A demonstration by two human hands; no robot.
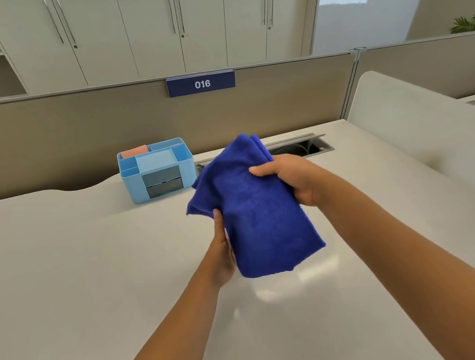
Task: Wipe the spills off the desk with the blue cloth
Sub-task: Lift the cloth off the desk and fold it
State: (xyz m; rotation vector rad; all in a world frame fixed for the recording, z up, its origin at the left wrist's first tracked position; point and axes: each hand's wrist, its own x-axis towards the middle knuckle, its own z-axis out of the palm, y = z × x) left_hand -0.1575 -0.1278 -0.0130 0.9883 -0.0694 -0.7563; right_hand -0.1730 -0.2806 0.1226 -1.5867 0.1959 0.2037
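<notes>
A folded blue cloth (254, 208) is held up above the white desk (75, 281), between both hands. My right hand (290, 179) grips its upper right side, thumb lying across the front of the fabric. My left hand (222, 250) holds the cloth's lower left edge, with the fingers hidden behind the fabric. A faint shiny wet patch (286, 286) shows on the desk just below the cloth.
A light blue desk organiser (156, 170) with small grey drawers stands at the back of the desk, left of the cloth. An open cable slot (302, 147) runs along the back edge. A beige partition with a "016" sign (201, 83) rises behind.
</notes>
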